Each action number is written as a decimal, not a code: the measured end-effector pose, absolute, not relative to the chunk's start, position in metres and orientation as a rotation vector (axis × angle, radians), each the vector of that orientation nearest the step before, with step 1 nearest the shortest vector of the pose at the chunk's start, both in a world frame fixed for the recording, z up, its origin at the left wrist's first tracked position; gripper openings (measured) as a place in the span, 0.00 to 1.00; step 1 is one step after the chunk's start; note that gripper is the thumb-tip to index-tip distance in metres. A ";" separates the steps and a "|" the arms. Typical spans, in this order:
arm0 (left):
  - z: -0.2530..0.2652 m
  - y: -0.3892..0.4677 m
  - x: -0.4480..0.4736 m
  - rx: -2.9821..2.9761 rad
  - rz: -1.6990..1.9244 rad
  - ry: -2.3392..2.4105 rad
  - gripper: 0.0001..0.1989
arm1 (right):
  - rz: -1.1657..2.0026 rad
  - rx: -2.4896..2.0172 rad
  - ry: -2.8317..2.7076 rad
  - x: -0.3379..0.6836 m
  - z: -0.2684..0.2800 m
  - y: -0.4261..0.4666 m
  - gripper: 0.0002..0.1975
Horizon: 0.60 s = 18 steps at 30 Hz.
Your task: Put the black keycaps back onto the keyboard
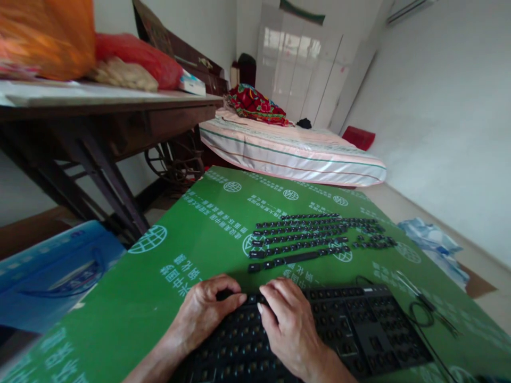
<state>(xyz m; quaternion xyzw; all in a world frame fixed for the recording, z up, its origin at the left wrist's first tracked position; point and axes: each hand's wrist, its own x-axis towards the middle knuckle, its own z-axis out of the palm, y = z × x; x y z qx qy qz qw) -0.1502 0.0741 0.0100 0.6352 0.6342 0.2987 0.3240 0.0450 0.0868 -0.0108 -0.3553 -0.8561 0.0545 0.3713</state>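
Observation:
A black computer keyboard (369,332) lies in front of me, with the caps off most of its keys and the bare switches showing. My left hand (207,308) is curled around its far left edge, thumb by the top row. My right hand (287,322) is bent over the same row, with thumb and index finger closed around a small black keycap (260,299). Another keycap (252,299) sits in the row between my hands. Beyond the keyboard, loose black keycaps (299,247) lie in several rows, with a number-pad group (373,242) at their right.
The green printed tabletop (191,229) carries a wire-ended tool (429,303) and a dark cable (419,314) at the right. A sewing-machine table (159,114) stands left, above a blue box (59,276). A bed (291,143) lies beyond; crumpled plastic (433,247) is on the right.

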 end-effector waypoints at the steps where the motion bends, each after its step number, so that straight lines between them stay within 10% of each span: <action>1: 0.009 0.074 -0.150 1.669 0.789 1.660 0.12 | 0.138 -0.909 -2.193 0.045 -0.011 0.087 0.11; 18: 0.011 0.072 -0.151 1.714 0.828 1.642 0.13 | 0.158 -0.970 -2.199 0.043 -0.016 0.089 0.08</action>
